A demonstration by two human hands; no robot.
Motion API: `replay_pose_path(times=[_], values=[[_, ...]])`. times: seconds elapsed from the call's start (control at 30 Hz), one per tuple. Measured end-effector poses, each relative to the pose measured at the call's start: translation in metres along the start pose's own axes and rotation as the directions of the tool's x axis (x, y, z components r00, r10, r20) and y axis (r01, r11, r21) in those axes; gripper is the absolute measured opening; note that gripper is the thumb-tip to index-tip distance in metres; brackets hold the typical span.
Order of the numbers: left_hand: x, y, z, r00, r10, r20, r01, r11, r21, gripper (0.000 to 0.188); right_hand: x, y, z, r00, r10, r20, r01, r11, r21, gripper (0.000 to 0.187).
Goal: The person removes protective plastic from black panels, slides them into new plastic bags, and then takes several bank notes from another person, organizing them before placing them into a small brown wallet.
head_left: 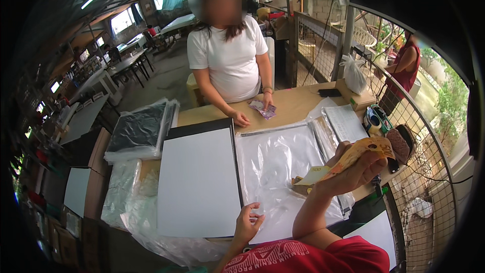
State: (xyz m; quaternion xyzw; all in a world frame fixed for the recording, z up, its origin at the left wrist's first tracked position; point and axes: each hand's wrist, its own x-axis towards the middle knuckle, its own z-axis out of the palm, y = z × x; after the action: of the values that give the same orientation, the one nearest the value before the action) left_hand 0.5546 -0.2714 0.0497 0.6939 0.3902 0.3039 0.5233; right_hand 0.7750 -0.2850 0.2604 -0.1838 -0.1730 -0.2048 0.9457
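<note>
Raised at the right, my right hand (356, 174) grips yellow-orange banknotes (348, 162), one standing upright above the fingers. A lower note sticks out beside the palm. My left hand (249, 222) is low over the table, fingers loosely curled and apart, with nothing in it. It is between a large white board (199, 184) with a black border and a clear plastic-wrapped sheet (275, 164). Across the table, a person in a white shirt holds purple banknotes (263, 110) in one hand; the person's other hand (241, 119) rests near the board's far edge.
Plastic-wrapped black panels (139, 124) and loose clear plastic (151, 222) lie at the left. On the right are a paper sheet (346, 123), a tape roll (374, 120), a white plastic bag (353, 74) and wire mesh fencing (424, 172). Another person in red stands outside.
</note>
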Motion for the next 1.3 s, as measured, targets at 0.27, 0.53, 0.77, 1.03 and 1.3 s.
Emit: replay_pose_path(times=[0.27,0.53,0.77,1.03,1.3], values=[[0.005,0.013,0.007,0.998,0.062,0.002,-0.062,0.998,0.005,0.050,0.002,0.002,0.011,0.984,-0.102,0.148,0.126,0.978,-0.166,0.010],[0.010,0.035,0.014,0.991,0.134,0.002,-0.134,0.991,-0.009,0.063,-0.030,0.028,0.003,0.930,0.183,0.317,-0.111,0.966,-0.232,0.010],[0.014,0.057,0.016,0.976,0.217,0.004,-0.217,0.976,0.010,0.076,-0.028,0.024,-0.001,0.922,0.183,0.340,-0.106,0.967,-0.231,0.009],[0.037,0.131,0.026,0.705,0.623,-0.338,-0.644,0.763,0.063,0.086,-0.027,0.019,-0.012,0.924,0.210,0.320,-0.107,0.945,-0.310,0.009],[0.055,0.140,0.034,0.397,0.904,-0.159,-0.538,0.370,0.758,0.047,-0.029,0.023,-0.009,0.902,0.331,0.277,-0.196,0.886,-0.419,0.010]])
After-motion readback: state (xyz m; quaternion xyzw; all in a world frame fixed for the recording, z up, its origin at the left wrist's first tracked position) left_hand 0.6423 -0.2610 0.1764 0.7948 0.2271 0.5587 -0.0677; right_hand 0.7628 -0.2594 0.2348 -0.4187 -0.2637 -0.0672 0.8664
